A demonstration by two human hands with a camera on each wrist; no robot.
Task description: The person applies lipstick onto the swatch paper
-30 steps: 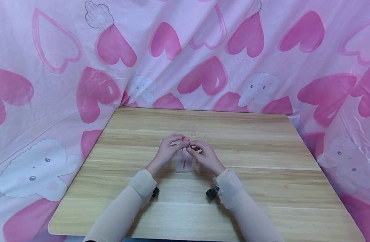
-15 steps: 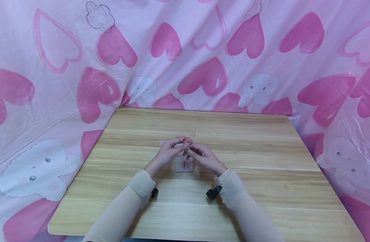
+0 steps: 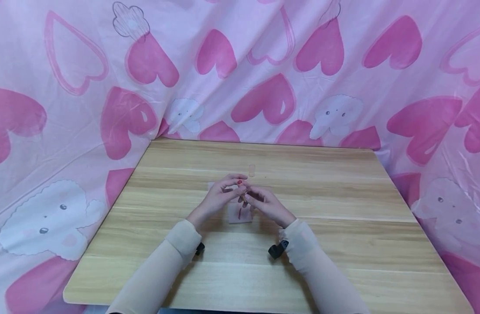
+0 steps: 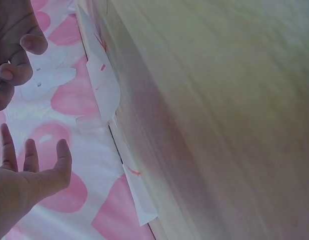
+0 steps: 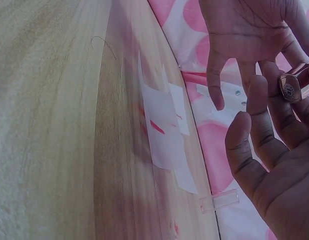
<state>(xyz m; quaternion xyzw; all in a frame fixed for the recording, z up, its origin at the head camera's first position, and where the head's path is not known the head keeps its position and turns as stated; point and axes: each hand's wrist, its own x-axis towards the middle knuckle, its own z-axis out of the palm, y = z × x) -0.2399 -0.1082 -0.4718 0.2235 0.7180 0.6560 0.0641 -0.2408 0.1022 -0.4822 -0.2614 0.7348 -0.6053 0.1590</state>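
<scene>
A lipstick (image 3: 240,184) with a red tip is held over the table, between the two hands. My left hand (image 3: 221,192) grips it with thumb and fingers from the left side. From the right, my right hand (image 3: 268,206) pinches its lower part. In the right wrist view the shiny base of the lipstick (image 5: 290,89), with a round printed label, shows among the fingers. Under the hands lies white paper (image 3: 240,214) bearing a red streak. The left wrist view shows fingers of both hands, but the lipstick is not visible there.
A clear cap (image 3: 252,170) lies on the wooden table (image 3: 322,244) beyond the hands. More white paper (image 5: 183,112) with red marks shows in the right wrist view. A pink heart-patterned cloth (image 3: 263,100) hangs behind the table and along both sides.
The lipstick's red tip has shifted slightly toward me and now shows more plainly between the hands. My right fingers have moved a little lower on it. The paper and cap stay put.
</scene>
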